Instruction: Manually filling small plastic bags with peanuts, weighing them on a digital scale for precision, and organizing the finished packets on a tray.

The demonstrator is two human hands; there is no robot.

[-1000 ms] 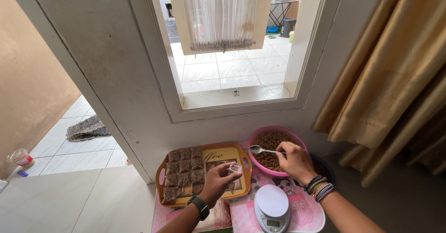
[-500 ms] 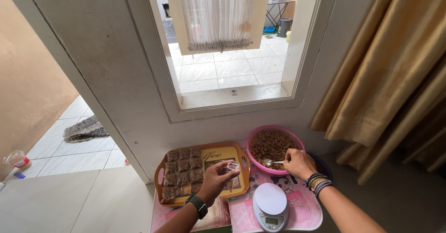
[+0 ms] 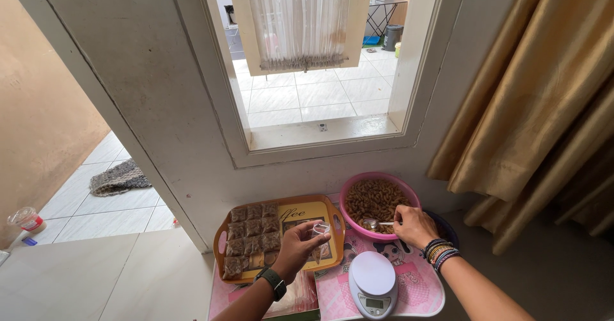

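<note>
Since a second ago the spoon has dropped from above the pink bowl's rim into the brown snack pieces; the right hand stays closed on its handle. The left hand still pinches a small clear packet, fingers clamped on it, just left of the bowl and over the orange tray. Filled brown packets cover the tray's left part, the right part is bare, and the bowl looks well stocked. A white kitchen scale sits below the spoon hand.
</note>
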